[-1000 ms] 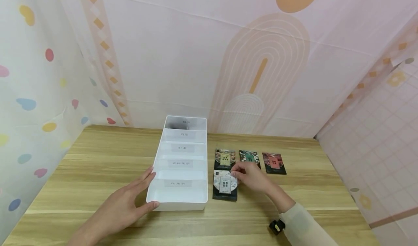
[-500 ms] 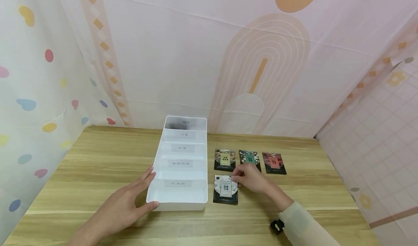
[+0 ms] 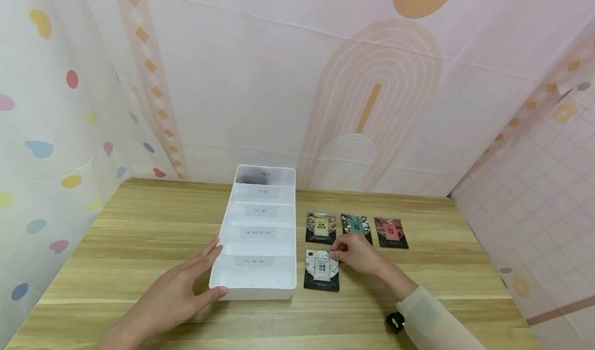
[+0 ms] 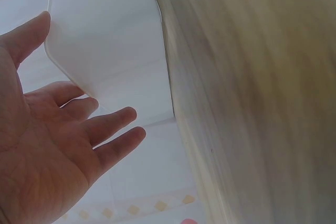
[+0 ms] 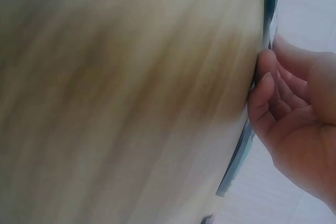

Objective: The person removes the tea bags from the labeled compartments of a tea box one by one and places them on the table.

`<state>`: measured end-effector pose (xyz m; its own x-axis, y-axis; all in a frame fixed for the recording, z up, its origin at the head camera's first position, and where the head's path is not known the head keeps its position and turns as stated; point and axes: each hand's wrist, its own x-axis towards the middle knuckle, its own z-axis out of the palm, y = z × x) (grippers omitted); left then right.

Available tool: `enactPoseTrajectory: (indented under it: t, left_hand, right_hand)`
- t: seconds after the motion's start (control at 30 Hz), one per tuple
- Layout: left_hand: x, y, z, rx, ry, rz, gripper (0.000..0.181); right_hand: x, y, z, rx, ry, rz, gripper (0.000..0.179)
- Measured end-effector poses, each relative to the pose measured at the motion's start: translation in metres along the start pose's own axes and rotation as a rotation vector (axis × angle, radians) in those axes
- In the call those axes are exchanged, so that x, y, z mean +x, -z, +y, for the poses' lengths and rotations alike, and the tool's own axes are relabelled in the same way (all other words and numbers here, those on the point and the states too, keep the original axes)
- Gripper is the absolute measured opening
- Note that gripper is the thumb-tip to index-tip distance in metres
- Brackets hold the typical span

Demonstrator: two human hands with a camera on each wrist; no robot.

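My left hand (image 3: 174,288) rests against the near left corner of a long white divided box (image 3: 253,293), with labels on its dividers. In the left wrist view, its thumb touches the rim and its loosely straight fingers lie along the wall. My right hand (image 3: 358,254) pinches the upper right edge of a white-and-black tea packet (image 3: 322,271) lying right of the box. Behind that packet lie a yellow-labelled tea packet (image 3: 321,228) and a green-labelled one (image 3: 356,223), partly covered by the hand. A red-labelled tea packet (image 3: 391,232) lies farther right.
All of this stands on a wood-grain table (image 3: 153,226). Patterned cloth (image 3: 232,81) hangs behind and at both sides. A small black object (image 3: 395,321) is at the right sleeve's cuff (image 3: 411,303).
The white-and-black packet has slid slightly toward the near edge with my right hand, parting from the yellow-labelled packet. Over the last half second it barely moves. My left hand stays on the box.
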<state>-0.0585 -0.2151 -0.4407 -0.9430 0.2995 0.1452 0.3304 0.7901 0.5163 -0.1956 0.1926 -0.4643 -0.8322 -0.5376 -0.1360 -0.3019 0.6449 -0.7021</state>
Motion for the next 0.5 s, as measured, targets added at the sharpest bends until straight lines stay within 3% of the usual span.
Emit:
enactPoseTrajectory:
  t: [0.5]
  left_hand:
    - [-0.0005, 0.0000, 0.0003, 0.001, -0.004, 0.010, 0.086]
  right_hand:
    - [-0.0042, 0.0088, -0.0048, -0.021, -0.030, 0.065, 0.009]
